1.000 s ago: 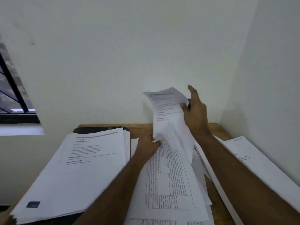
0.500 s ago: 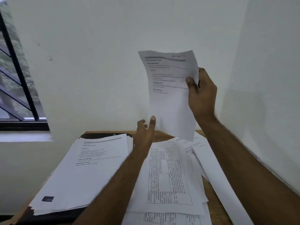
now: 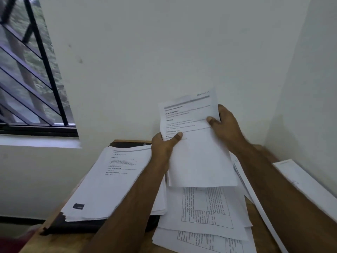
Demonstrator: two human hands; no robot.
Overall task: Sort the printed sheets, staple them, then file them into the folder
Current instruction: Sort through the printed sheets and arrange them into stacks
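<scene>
The printed sheet (image 3: 193, 143) is now held by both hands above the loose pile. Half a second ago only the right hand had it, raised high against the wall, while the left hand was reaching up with nothing in it. Since then the sheet has come down and nearer, and the left hand (image 3: 164, 145) has taken its left edge, thumb on the printed face and fingers behind. The right hand (image 3: 223, 123) pinches the right edge near the top, thumb on the front. So each grip is closed on the same sheet, which hangs upright and slightly curled, clear of the table (image 3: 54, 241).

Under it, at the near centre, lie the unsorted sheets (image 3: 206, 216), fanned and overlapping, the top one showing a printed grid. To the left sits the sorted stack (image 3: 109, 181), squared up on a dark folder (image 3: 76, 225) whose edge shows beneath it. More sheets (image 3: 299, 178) lie at the far right along the wall.

The header of the held sheet looks like that of the left stack's top page, so I judge that this is still the sorting step and that the sheet probably belongs on that stack. No stapler is visible, and stapling and filing are not yet begun.
</scene>
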